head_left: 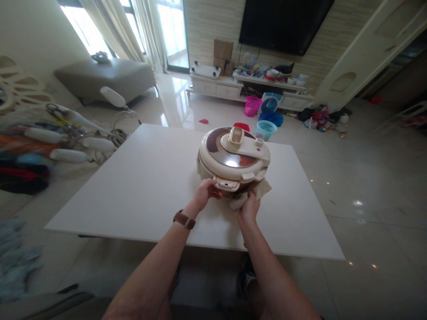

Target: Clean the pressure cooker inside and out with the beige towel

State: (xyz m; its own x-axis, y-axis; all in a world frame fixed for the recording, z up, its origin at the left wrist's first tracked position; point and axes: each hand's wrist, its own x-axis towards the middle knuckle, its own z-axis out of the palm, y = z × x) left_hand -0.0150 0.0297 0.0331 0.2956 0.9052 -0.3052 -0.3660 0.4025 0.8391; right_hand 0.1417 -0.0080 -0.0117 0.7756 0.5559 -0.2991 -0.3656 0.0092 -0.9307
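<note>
A cream electric pressure cooker [213, 165] with a brown and shiny patterned lid stands on the white table [143, 186], its side handle facing me. My left hand [204, 194], with a brown watch strap at the wrist, is closed around the left end of that handle. Lower down and to the right, my right hand [250, 208] grips a beige cloth [263, 190]. The cloth touches or lies close against the cooker's lower side. Some of the right fingers are hidden by the hand and cloth.
Beyond the table are a pink basket [252, 106] and a light blue basket [266, 130] on the floor. A cluttered TV cabinet [213, 85] lines the far wall. Lamp parts [100, 144] and cords lie to the left. A grey bench [106, 75] stands by the window.
</note>
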